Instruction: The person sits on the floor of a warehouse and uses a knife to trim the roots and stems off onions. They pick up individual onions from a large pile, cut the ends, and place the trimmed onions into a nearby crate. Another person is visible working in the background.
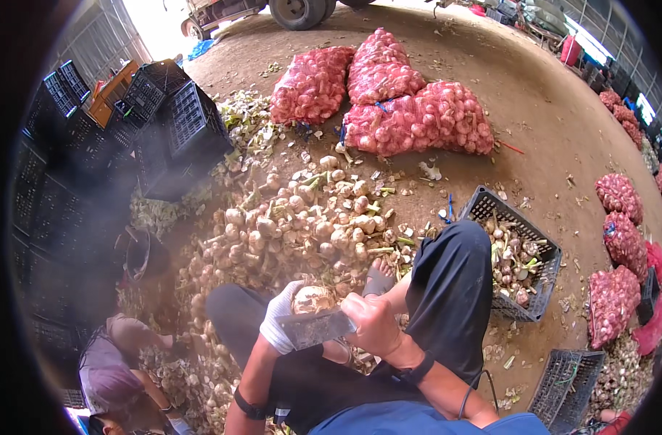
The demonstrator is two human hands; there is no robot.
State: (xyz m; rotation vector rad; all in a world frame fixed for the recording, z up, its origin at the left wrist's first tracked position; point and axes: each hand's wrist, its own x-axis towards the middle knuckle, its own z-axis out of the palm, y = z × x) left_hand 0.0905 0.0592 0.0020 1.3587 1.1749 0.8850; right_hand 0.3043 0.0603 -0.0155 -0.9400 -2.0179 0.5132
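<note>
My left hand [279,317], in a white knitted glove, holds a large garlic bulb [313,299] between my knees. My bare right hand [375,326] grips the end of a wide metal blade [315,329], whose flat face lies just below the bulb and in front of part of the glove. Whether the blade's edge touches the bulb cannot be told. Beyond my hands spreads a large heap of garlic bulbs [309,228], some with stem stubs. By my right knee stands a black plastic crate [551,272] with trimmed-looking garlic and stems inside.
Red mesh sacks of garlic [418,119] lie ahead. Black crates [184,125] are stacked at left, near a bucket [140,253]. A co-worker [113,375] bends at lower left. Another crate [565,386] and more sacks [614,304] are at right. A truck wheel [297,12] shows at the top.
</note>
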